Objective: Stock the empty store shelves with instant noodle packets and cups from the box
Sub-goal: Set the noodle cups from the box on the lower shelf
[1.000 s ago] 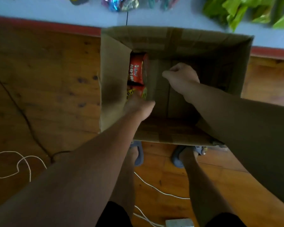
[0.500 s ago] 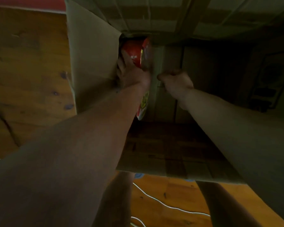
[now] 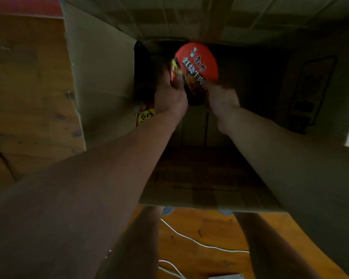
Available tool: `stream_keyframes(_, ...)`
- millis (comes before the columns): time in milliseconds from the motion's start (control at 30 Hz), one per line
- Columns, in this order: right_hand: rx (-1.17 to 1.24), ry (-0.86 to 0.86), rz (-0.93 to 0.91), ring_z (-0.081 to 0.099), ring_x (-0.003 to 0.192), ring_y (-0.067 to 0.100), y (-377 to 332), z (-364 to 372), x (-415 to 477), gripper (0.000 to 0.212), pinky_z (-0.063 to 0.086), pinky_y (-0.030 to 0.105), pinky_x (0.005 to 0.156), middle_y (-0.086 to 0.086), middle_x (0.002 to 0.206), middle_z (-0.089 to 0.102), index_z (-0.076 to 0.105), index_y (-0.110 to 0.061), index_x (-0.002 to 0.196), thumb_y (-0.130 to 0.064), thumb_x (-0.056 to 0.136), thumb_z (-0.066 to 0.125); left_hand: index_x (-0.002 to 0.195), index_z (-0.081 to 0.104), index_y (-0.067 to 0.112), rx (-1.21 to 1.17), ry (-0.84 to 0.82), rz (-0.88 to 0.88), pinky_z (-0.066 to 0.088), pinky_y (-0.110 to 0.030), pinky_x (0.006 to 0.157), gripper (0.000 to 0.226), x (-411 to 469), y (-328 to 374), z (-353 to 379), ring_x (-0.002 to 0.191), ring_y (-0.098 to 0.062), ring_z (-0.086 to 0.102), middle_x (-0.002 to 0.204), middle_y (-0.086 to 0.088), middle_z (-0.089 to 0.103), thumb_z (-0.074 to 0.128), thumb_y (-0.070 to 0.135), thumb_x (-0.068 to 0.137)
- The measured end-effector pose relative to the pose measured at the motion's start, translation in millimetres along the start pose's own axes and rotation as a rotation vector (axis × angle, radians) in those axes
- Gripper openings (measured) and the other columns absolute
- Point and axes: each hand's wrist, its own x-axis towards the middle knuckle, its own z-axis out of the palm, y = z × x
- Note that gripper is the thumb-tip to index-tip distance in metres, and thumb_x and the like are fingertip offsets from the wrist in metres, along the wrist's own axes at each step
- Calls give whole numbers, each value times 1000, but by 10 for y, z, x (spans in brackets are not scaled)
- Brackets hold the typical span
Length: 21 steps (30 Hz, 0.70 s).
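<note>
Wooden floor point(image 3: 28, 77), brown cardboard box point(image 3: 101, 77) open on it. Round red-lidded noodle cup point(image 3: 197, 61) deep inside, far-left, lid towards camera, just beyond both hands. Left hand point(image 3: 169, 95) and right hand point(image 3: 222, 97) clamp its near sides. Likely next: lift straight up.

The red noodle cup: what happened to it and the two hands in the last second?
The left hand reached to the left wall of the cardboard box and gripped the red noodle cup. The right hand, holding nothing before, came over and grips it too. The cup has moved from that wall toward the middle, lid facing the camera. The box and the yellow-and-red packet by the wall stayed put.
</note>
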Motion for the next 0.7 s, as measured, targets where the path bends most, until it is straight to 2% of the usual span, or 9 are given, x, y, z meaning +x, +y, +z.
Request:
stream_keyframes(100, -8, 56, -27, 59, 104, 22, -46, -168, -182, 53, 45, 26, 75, 2, 119, 62, 54, -22, 134, -46, 88, 63, 151, 35, 24, -130, -39, -54, 46, -19, 83, 45, -237, 32, -28, 120, -14, 53, 137, 1, 53, 37, 31, 107)
stream_keyframes(133, 14, 79, -27, 59, 103, 20, -56, -244, -248, 53, 45, 25, 74, 0, 116, 61, 53, -24, 135, -44, 88, 65, 149, 37, 25, -180, -54, -81, 46, -18, 82, 44, -319, 61, -53, 119, -13, 54, 137, 1, 55, 38, 32, 106)
stream_keyframes(233, 43, 97, -67, 57, 105, 19, -96, -451, -514, 54, 52, 32, 82, -1, 119, 59, 49, -26, 136, -37, 86, 67, 140, 47, 29, -320, -98, -167, 47, -38, 104, 35, -603, 187, -157, 121, -16, 57, 128, 3, 61, 41, 35, 105)
stream_keyframes(267, 39, 96, -85, 57, 104, 18, -106, -507, -612, 54, 53, 33, 83, -1, 118, 58, 48, -27, 136, -35, 86, 67, 131, 51, 30, -356, -114, -179, 47, -39, 104, 28, -704, 224, -193, 116, -14, 59, 118, 7, 63, 42, 34, 105)
stream_keyframes(333, 35, 82, -118, 56, 96, 13, -131, -627, -841, 53, 54, 32, 82, -5, 111, 56, 47, -28, 135, -34, 87, 68, 118, 51, 35, -431, -130, -173, 50, -30, 92, 16, -942, 312, -285, 102, -6, 61, 103, 14, 63, 43, 32, 105)
stream_keyframes(400, 17, 65, -153, 54, 89, 9, -171, -761, -1082, 49, 55, 30, 78, -10, 102, 53, 48, -28, 132, -32, 88, 68, 120, 50, 35, -451, -131, -137, 51, -24, 81, 17, -1194, 423, -381, 96, -1, 61, 104, 15, 62, 43, 30, 105)
stream_keyframes(500, -20, 46, -198, 55, 85, 6, -231, -972, -1495, 46, 56, 31, 77, -14, 98, 52, 49, -28, 131, -28, 89, 66, 142, 44, 29, -495, -128, -102, 55, -22, 77, 37, -1610, 594, -504, 99, 1, 62, 115, 13, 62, 44, 29, 105)
stream_keyframes(600, -28, 41, -240, 58, 92, 11, -313, -1188, -1939, 44, 57, 38, 85, -16, 95, 53, 51, -28, 128, -25, 87, 66, 140, 47, 28, -556, -124, -109, 55, -18, 71, 36, -2092, 803, -628, 98, 0, 63, 114, 12, 63, 47, 27, 104)
stream_keyframes(700, -13, 58, -286, 61, 100, 18, -406, -1433, -2420, 39, 57, 40, 86, -12, 97, 59, 55, -25, 124, -23, 86, 66, 138, 49, 26, -583, -160, -97, 55, -16, 68, 36, -2564, 1068, -779, 106, -7, 63, 124, 4, 64, 51, 26, 102)
